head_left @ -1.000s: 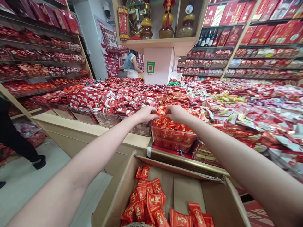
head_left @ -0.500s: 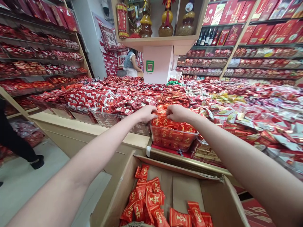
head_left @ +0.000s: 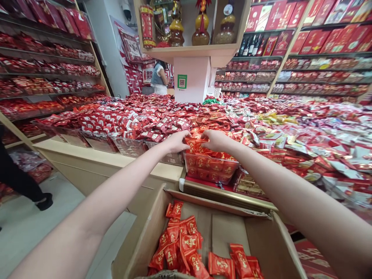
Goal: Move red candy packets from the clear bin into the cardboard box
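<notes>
My left hand (head_left: 178, 141) and my right hand (head_left: 214, 140) are side by side over a clear plastic bin (head_left: 212, 170) filled with red and gold candy packets. The fingers of both hands are bent and pinched at the top packets, one at the left side and one nearer the middle. Packets (head_left: 195, 145) show between the two hands. Below, an open cardboard box (head_left: 229, 232) holds several loose red packets (head_left: 188, 242) of the same look, mostly at its left.
A wide display of packets (head_left: 290, 131) spreads behind the bin. A pillar (head_left: 192, 79) with a shelf cabinet stands at the back. Stocked shelves (head_left: 49, 66) line the left side. A person (head_left: 159, 77) is in the background, and another person's leg (head_left: 20, 178) shows at left.
The view has shifted slightly. Both hands stay at the bin's top, with small finger movements. The background person's arm is drawn in closer to the body.
</notes>
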Motion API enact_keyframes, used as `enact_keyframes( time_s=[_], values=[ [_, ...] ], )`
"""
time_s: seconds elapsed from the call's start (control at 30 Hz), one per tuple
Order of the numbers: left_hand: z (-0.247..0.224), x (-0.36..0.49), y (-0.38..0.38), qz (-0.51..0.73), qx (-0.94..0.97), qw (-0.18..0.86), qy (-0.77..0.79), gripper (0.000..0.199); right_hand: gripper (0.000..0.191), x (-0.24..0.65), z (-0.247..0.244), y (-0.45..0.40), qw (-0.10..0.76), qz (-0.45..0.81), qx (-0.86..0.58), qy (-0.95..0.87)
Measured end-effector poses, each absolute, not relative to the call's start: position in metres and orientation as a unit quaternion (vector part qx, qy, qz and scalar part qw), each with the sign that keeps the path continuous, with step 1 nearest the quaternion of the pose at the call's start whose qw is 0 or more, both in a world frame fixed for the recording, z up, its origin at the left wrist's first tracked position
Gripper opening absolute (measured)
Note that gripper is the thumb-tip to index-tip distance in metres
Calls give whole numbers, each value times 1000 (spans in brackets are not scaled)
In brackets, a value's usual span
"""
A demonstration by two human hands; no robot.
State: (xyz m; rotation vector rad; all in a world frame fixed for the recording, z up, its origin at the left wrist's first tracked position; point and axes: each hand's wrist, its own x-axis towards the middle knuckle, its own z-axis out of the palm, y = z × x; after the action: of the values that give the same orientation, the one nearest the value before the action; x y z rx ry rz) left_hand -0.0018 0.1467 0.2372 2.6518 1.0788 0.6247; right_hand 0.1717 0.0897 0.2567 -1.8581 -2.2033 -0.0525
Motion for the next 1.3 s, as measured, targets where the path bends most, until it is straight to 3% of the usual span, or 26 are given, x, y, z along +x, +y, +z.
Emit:
enact_keyframes(
  time_s=[0.1, 0.27, 0.37, 0.43, 0.5, 0.6, 0.7, 0.77, 0.87, 1.03, 1.17, 1.3],
  values=[
    [235, -1, 143, 225, 897, 105, 366, 32, 32, 174, 255, 86, 168, -51, -616, -768],
    [230, 3, 136, 254, 896, 101, 350, 32, 20, 174, 248, 42, 315, -132, -551, -761],
    [228, 5, 137, 266, 898, 89, 340, 36, 17, 166, 223, -3, 362, -107, -494, -783],
    [227, 6, 138, 263, 898, 94, 341, 39, 17, 159, 190, -30, 328, -38, -448, -831],
    [225, 6, 137, 257, 895, 112, 347, 43, 17, 153, 144, -47, 239, 73, -429, -868],
    [222, 5, 134, 267, 884, 150, 354, 50, 16, 147, 68, -50, 109, 250, -519, -810],
    [218, 6, 129, 289, 869, 155, 372, 51, 13, 140, 13, -38, 77, 350, -622, -696],
    [218, 6, 124, 302, 861, 134, 385, 51, 23, 134, -7, -31, 82, 362, -654, -659],
    [221, 6, 120, 306, 862, 106, 389, 49, 37, 125, -20, -27, 99, 357, -676, -637],
    [229, 3, 127, 261, 883, 97, 378, 48, 41, 119, -34, -29, 164, 399, -690, -582],
    [233, -1, 130, 218, 904, 103, 352, 48, 24, 123, -24, -35, 186, 433, -648, -598],
    [236, -1, 124, 227, 907, 54, 351, 56, 13, 133, 23, -48, 204, 331, -623, -679]
  ],
)
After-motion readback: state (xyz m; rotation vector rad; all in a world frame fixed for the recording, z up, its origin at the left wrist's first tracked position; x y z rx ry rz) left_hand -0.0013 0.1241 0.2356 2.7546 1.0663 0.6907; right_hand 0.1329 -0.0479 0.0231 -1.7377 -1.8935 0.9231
